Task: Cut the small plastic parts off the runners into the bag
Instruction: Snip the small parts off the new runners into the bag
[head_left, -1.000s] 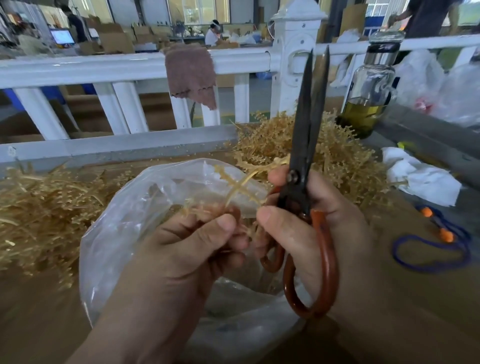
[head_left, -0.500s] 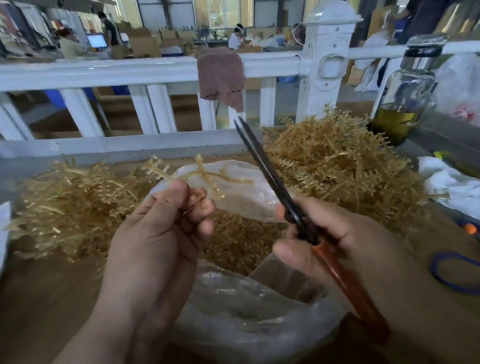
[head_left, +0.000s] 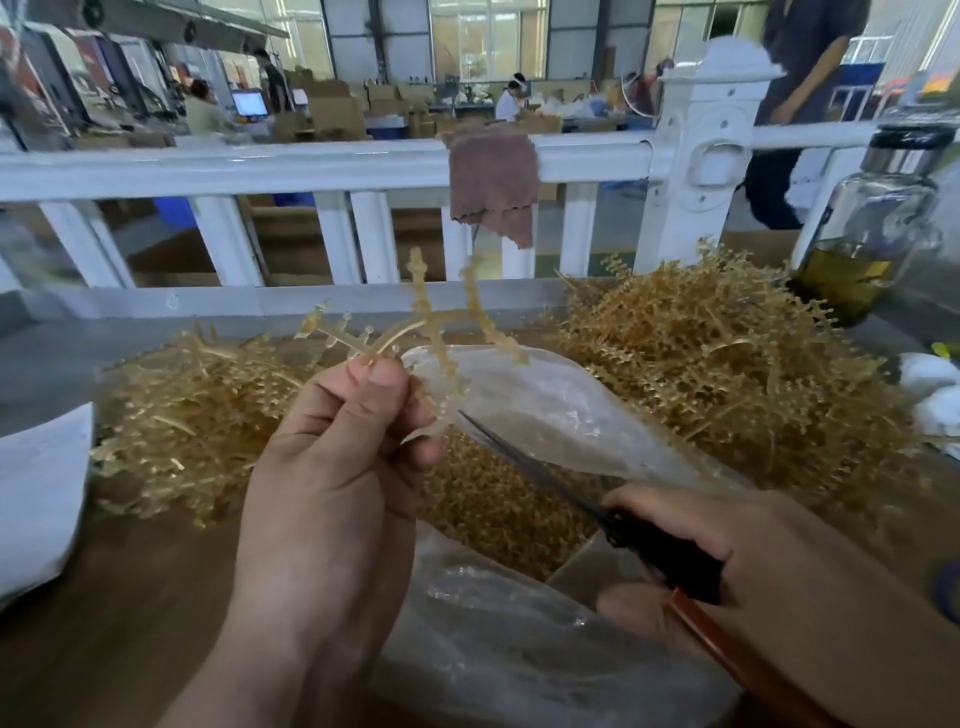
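Note:
My left hand (head_left: 332, 467) pinches a tan plastic runner (head_left: 431, 322) with small parts on its branches, held upright above the open clear plastic bag (head_left: 545, 410). Loose tan cut parts (head_left: 498, 504) fill the bag's inside. My right hand (head_left: 727, 577) grips black scissors (head_left: 561, 493) with a red-brown handle. Their blades point up and left, with the tips close under my left fingers at the runner's stem.
Piles of tan runners lie left (head_left: 176, 415) and right (head_left: 727, 374) of the bag. A white fence rail (head_left: 311, 166) with a brown cloth (head_left: 493, 182) runs behind. A glass bottle (head_left: 872, 228) stands far right, white paper (head_left: 36, 499) at left.
My left hand lifted the runner higher and toward the bag's middle. The scissors dropped lower, and their blade tips now lie just under my left fingers.

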